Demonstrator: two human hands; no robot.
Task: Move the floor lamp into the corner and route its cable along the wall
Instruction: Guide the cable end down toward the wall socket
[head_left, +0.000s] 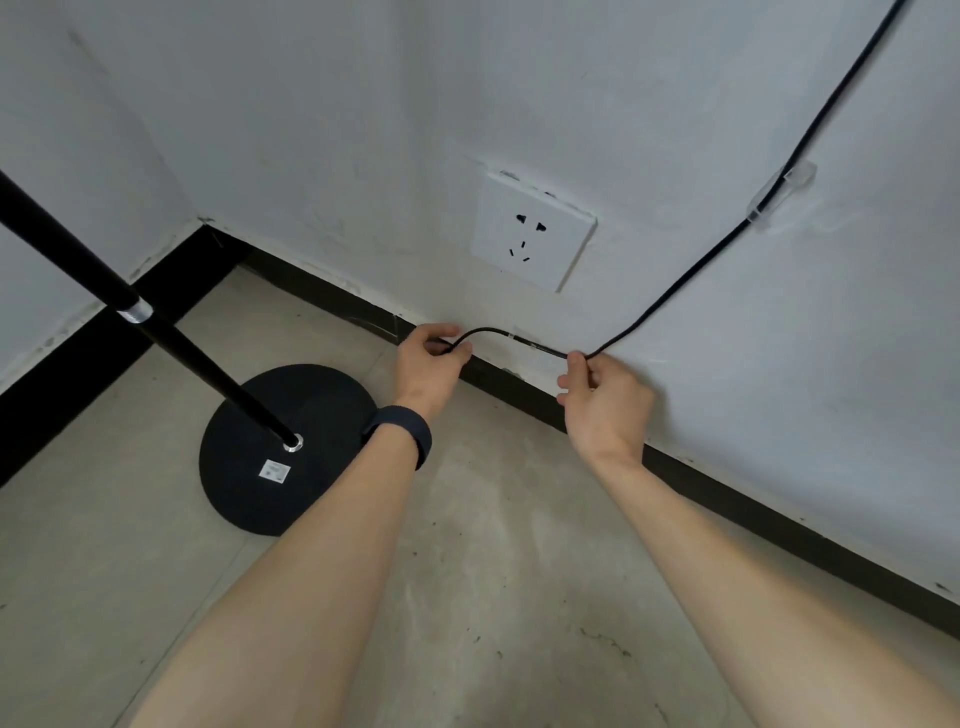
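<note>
Two bare forearms reach over the grey concrete floor (493, 597). The black round-based floor lamp (283, 449) stands near the corner. Left hand (431, 364) and right hand (602, 395) each pinch the thin black cable (675, 288) just above the dark skirting (727, 493), below the white wall socket (535, 231). It looks limp and light, best held close to the clear clip (782, 195).

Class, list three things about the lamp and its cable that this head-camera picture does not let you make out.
Head view:
- Top of the black floor lamp pole: cut off by the left edge.
- Upper end of the thin black cable: runs off the top edge.
- Cable's path past the left hand: hidden by its fingers.
- White label on the round black base: too small to read.
</note>
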